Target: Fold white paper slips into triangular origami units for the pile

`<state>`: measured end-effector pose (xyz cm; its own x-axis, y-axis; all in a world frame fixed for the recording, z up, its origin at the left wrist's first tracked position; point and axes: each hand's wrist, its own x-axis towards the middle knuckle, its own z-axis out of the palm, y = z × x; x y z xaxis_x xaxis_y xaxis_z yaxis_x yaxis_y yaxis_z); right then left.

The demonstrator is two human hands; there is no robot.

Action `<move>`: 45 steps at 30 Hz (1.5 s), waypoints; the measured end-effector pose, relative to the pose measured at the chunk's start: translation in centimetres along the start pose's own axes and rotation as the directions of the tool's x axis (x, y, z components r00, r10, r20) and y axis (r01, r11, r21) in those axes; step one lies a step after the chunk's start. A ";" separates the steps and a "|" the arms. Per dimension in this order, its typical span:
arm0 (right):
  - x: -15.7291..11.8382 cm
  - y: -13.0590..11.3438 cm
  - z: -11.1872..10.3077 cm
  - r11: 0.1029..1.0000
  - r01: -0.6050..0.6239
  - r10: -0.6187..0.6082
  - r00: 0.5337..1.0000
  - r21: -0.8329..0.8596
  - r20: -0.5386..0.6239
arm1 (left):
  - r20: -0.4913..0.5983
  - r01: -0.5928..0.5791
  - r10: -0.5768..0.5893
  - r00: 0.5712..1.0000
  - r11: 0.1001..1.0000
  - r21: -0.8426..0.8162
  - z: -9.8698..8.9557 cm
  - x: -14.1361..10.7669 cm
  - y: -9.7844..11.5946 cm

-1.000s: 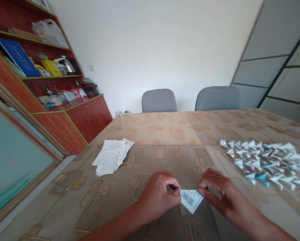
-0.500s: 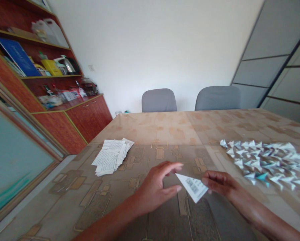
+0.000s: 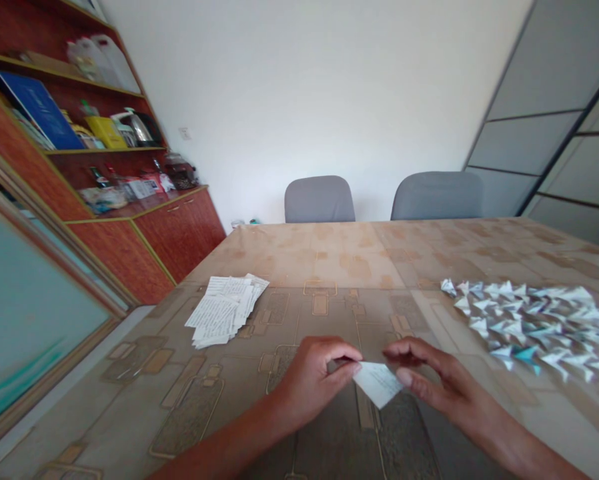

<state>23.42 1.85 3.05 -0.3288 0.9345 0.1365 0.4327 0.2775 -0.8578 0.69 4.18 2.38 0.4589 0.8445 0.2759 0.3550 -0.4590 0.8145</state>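
Note:
A small folded piece of printed paper [image 3: 378, 385], roughly triangular with its point downward, hangs between my hands above the table. My left hand [image 3: 319, 370] pinches its left corner between thumb and fingers. On the other side, my right hand [image 3: 432, 375] has its thumb at the paper's right corner, with the index finger raised and a gap between the two. Left of my hands lies a loose stack of printed paper slips [image 3: 223, 312]. Several rows of small folded paper pieces [image 3: 527, 323], mostly white with one teal, stand on the right.
The patterned tablecloth [image 3: 324, 257] covers a wide table. Two grey chairs [image 3: 319, 200] stand beyond its far edge. A red-brown cabinet [image 3: 179, 230] with bottles and a kettle on its shelves is at the left.
My left hand has closed on the paper's left corner. The right hand's grip has loosened, its fingers spreading. The paper now shows lines of text instead of the square printed code.

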 end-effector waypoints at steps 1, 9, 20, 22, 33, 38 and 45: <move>-0.1 -0.1 0.2 0.999 0.027 -0.027 1.000 -0.019 -0.009 | 0.000 0.006 -0.006 1.000 1.000 0.000 0.2 0.0 0.0; -0.2 0.2 1.8 0.987 0.074 -0.086 0.993 -0.142 -0.086 | -0.041 0.005 -0.003 0.999 0.999 0.047 1.2 -0.2 -0.3; -0.6 1.2 2.7 0.959 0.091 -0.128 0.984 -0.268 -0.123 | 0.191 -0.428 0.390 0.901 0.730 0.533 2.6 -1.7 0.5; -0.6 1.1 2.3 0.954 0.112 -0.131 0.990 -0.279 -0.052 | 0.225 -0.448 0.396 0.891 0.675 0.587 2.9 -1.8 -0.2; 0.0 1.5 -0.2 0.800 0.324 -0.242 0.945 -0.506 0.222 | 0.290 -0.457 0.353 0.889 0.714 0.531 2.7 -2.0 -1.8; 0.1 1.1 -0.5 0.778 0.363 -0.237 0.926 -0.512 0.295 | 0.229 -0.370 0.291 0.929 0.748 0.550 2.6 -2.5 -1.4; 0.1 1.1 -0.8 0.819 0.330 -0.188 0.927 -0.469 0.325 | 0.104 -0.165 0.130 0.986 0.836 0.523 2.9 -2.9 -0.3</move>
<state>24.53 2.47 2.57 -0.6586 0.7418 0.1266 0.6397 0.6405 -0.4250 1.61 1.13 -0.17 0.5834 0.7445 0.3246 0.6470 -0.6676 0.3685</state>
